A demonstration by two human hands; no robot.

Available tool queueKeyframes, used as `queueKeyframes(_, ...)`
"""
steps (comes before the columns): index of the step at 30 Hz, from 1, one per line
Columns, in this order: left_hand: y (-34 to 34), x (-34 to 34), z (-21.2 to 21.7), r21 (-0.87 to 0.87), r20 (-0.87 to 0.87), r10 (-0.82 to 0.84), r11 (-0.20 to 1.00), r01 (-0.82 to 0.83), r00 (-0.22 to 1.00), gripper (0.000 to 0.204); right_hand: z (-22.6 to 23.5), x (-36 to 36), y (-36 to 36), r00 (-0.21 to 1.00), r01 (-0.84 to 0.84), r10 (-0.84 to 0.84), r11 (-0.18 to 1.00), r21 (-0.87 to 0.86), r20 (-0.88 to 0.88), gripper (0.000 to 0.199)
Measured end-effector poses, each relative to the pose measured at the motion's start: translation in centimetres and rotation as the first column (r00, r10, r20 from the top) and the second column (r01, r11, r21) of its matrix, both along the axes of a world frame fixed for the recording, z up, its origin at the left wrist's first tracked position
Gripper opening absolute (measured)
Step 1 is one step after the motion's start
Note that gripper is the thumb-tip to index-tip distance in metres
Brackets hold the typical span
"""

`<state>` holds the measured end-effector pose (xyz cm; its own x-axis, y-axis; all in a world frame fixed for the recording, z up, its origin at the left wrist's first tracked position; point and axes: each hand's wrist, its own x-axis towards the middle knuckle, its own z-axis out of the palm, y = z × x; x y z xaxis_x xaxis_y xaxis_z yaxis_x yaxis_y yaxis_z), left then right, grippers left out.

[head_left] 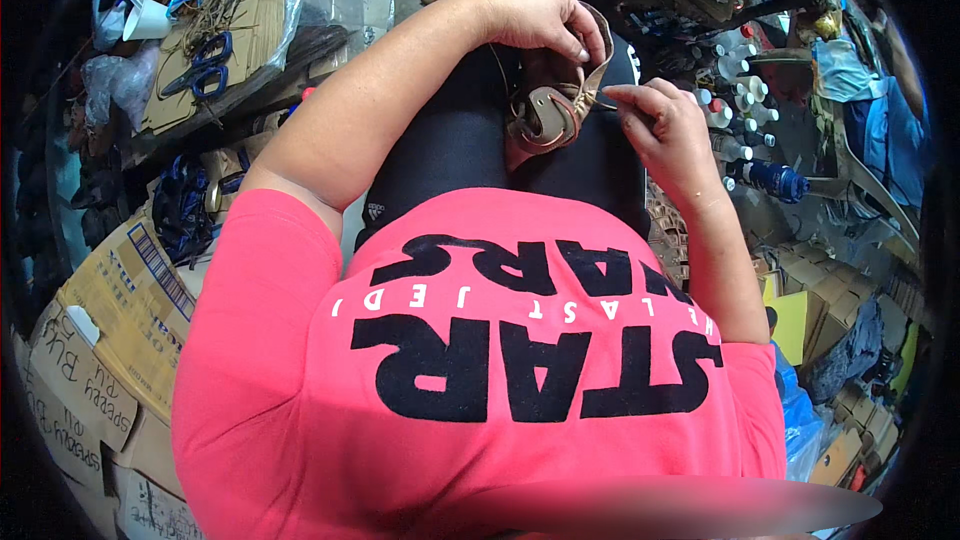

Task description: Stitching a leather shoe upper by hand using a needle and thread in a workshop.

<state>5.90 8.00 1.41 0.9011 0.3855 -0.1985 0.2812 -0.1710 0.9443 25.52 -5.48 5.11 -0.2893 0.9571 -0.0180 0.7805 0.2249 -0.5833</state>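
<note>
A brown leather shoe upper point(545, 115) with eyelets and a reddish-brown lace rests over my lap, between my dark-trousered thighs. At its far side, my left hand point(545, 22) is closed, pinching the raised tan edge between thumb and fingers. My right hand point(662, 125) is just to the right of the upper, thumb and forefinger drawn together close to its edge. Something thin, perhaps a thread or needle, shows by those fingertips; it is too small to make out.
At the far left, blue-handled scissors point(210, 65) and a white cup point(147, 18) sit on a cardboard-covered bench point(165, 112). Several capped bottles point(738, 90) stand to the right. Cardboard boxes point(130, 310) lie low on the left, with a blue plastic bag point(795, 420) at lower right.
</note>
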Motion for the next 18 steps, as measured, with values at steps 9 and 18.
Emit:
queueKeyframes(9, 0.4, 0.1, -0.7, -0.026, 0.004, -0.062, 0.998, 0.062, 0.998, 0.025, -2.0, 1.4, 0.8, 0.963, 0.007, -0.052, 0.986, -0.169, -0.265, 0.025)
queueKeyframes(18, 0.6, 0.6, -0.1, -0.006, -0.04, -0.101, 0.995, 0.1, 0.994, 0.028, -2.8, 1.1, 2.1, 0.939, -0.061, -0.012, 0.978, -0.201, -0.344, 0.018)
